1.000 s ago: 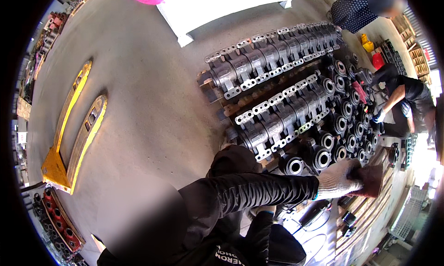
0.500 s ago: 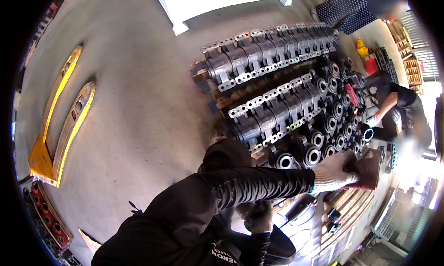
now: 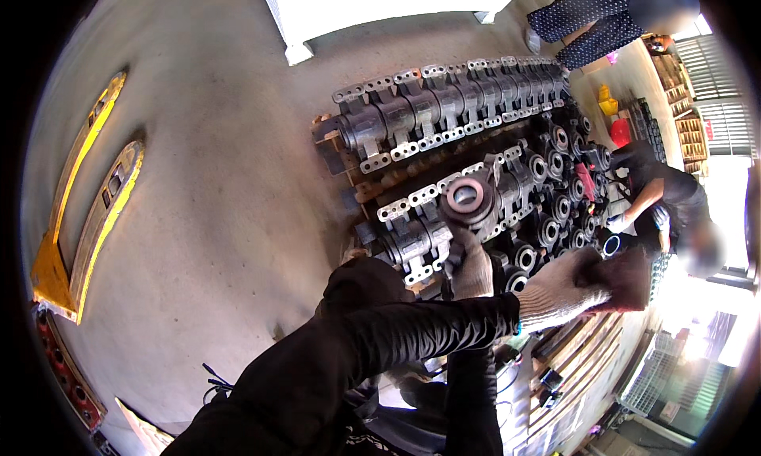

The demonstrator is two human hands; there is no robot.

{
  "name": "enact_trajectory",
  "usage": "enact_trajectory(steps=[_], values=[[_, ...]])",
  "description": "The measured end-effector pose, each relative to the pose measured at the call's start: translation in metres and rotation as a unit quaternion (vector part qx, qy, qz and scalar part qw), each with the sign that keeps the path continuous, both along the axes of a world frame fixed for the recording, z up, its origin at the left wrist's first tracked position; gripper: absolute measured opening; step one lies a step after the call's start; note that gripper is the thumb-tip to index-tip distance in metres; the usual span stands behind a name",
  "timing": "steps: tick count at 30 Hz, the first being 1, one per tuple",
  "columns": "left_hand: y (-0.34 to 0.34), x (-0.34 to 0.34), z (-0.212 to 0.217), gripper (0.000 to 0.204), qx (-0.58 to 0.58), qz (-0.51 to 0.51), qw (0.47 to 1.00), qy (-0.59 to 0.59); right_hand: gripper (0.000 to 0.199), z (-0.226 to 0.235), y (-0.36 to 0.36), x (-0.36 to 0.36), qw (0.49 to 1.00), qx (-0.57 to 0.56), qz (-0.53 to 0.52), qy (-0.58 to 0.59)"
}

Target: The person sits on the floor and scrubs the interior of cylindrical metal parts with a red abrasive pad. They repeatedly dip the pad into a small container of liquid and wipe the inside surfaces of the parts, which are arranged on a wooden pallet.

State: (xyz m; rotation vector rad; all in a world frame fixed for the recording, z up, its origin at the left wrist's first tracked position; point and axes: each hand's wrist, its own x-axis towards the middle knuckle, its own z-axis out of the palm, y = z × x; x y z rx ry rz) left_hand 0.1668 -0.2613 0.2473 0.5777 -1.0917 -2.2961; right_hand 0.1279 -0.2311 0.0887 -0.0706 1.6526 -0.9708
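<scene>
your right hand (image 3: 473, 267) grips a ring-faced casting (image 3: 468, 201), lifted above the pallet (image 3: 337, 147); left hand (image 3: 575, 291) holds a dark rag (image 3: 626, 278). next, judge a steady set-down.

Daylight glare blown out at right edge, concrete floor (image 3: 198, 179) evenly lit, fisheye bending and black vignette at rim, distant faces blurred.

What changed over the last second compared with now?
The right hand has come up into view, gripping a round metal part held above the castings; neither showed before. The left hand still clutches the dark rag at the stack's right side. The stacked castings and the yellow pallet jack have not moved.
</scene>
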Motion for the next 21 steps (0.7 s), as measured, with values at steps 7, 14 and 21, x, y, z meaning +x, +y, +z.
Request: enact_trajectory(steps=[7, 14, 21], values=[[-0.007, -0.021, -0.017, 0.056, 0.05, 0.056, 0.993, 0.091, 0.033, -0.037, -0.104, 0.032, 0.975, -0.042, -0.087, -0.2], [-0.023, -0.009, -0.033, 0.054, 0.052, 0.083, 0.992, 0.085, 0.043, -0.052, -0.155, 0.102, 0.942, 0.039, -0.204, -0.263], [-0.023, -0.006, -0.031, 0.064, -0.007, 0.085, 0.995, 0.045, 0.043, -0.056, -0.16, 0.099, 0.905, -0.004, -0.242, -0.349]])
